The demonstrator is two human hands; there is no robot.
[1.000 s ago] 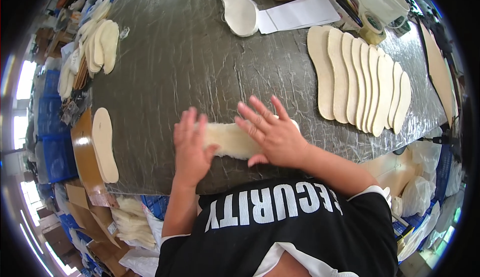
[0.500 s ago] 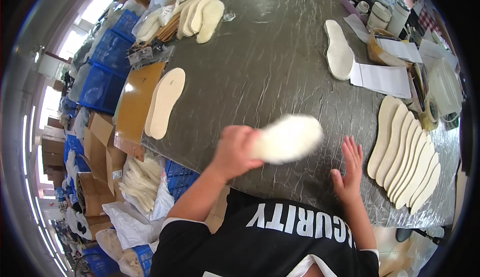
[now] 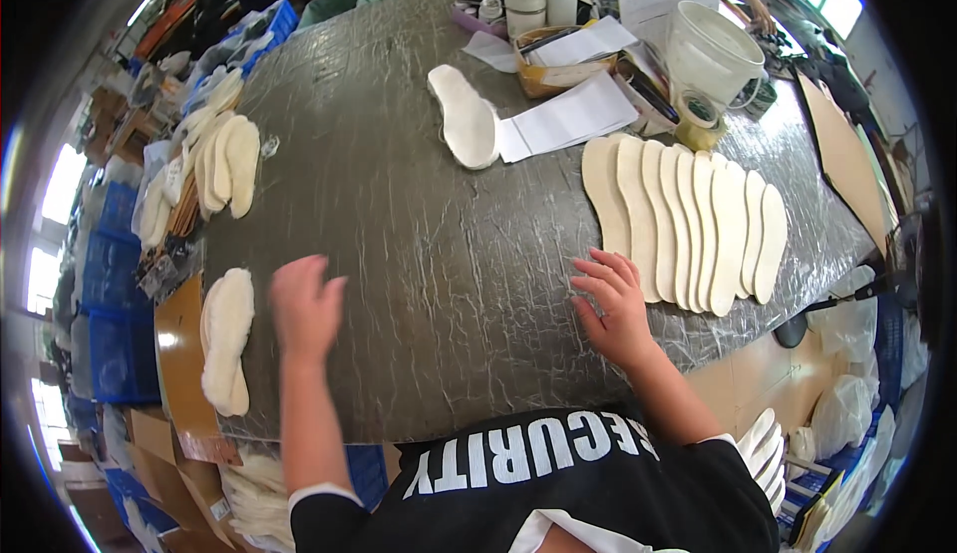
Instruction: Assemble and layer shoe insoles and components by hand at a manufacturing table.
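Note:
My left hand (image 3: 307, 306) is over the left part of the table, slightly blurred, its thumb apart from the fingers and nothing in it. Left of it, a fluffy white insole (image 3: 228, 329) lies on top of other insoles at the table's left edge. My right hand (image 3: 612, 312) is open with fingers spread, beside the near left end of a fanned row of cream insoles (image 3: 732, 239). I cannot tell whether its fingertips touch them. A single pale insole (image 3: 465, 119) lies farther back, against white paper sheets (image 3: 568, 117).
More fluffy insoles (image 3: 237, 166) are heaped at the far left. At the back stand a yellow box (image 3: 543, 76) with papers, white jars (image 3: 524, 9), a clear plastic bucket (image 3: 710, 54) and tape rolls (image 3: 699, 122). Blue crates (image 3: 112, 284) and a cardboard box (image 3: 164, 463) flank the table.
My left hand has let go of the fluffy insole, which now lies on the insoles at the left edge. My view has turned to the right. My right hand is nearer the fanned row.

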